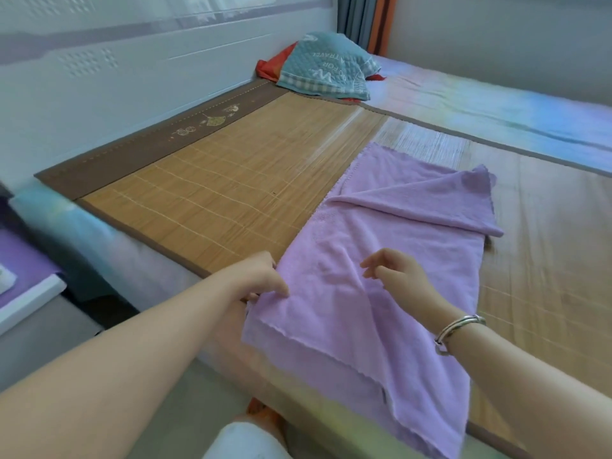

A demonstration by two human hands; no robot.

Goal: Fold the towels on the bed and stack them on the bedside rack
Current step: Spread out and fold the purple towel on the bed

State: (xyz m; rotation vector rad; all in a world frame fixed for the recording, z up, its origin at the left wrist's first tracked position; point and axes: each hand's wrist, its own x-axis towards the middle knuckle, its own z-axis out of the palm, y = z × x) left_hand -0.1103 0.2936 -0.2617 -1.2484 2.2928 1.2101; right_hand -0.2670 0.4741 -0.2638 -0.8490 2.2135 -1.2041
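A lilac towel (390, 246) lies lengthwise across the bamboo mat (231, 180) on the bed, its near end hanging over the bed's front edge. Its far right corner is folded back over itself. My left hand (261, 276) pinches the towel's left edge near the bed's front. My right hand (397, 273), with a silver bangle on the wrist, hovers over the middle of the towel with fingers apart and nothing in them. At the far left a white-edged bedside rack (29, 293) holds something purple.
A teal quilted pillow (328, 67) on a red cloth lies at the head of the bed by the white headboard (132, 61). A pastel sheet (513, 104) covers the mattress to the right. Grey floor shows below the bed's edge.
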